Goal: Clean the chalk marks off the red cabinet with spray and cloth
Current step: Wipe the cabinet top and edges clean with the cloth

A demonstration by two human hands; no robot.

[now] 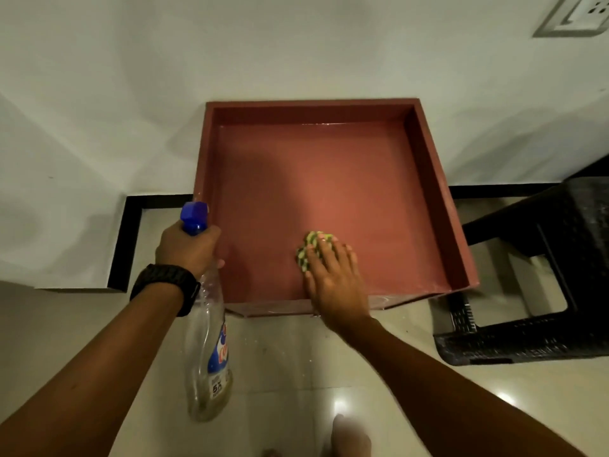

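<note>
The red cabinet (329, 179) stands against the white wall, its recessed top facing me. My right hand (333, 275) presses flat on a green and yellow cloth (309, 249) on the cabinet's inner surface near the front edge. My left hand (188, 247), with a black watch on the wrist, grips the neck of a clear spray bottle (207, 351) with a blue nozzle. The bottle hangs at the cabinet's front left corner, over the floor. I see no chalk marks on the red surface; faint wet streaks show at the back edge.
A black plastic stool (534, 291) stands right of the cabinet, close to its side. A wall socket (580, 18) sits at the top right. Glossy beige floor tiles (296, 374) lie below, with my foot (349, 437) near the bottom edge.
</note>
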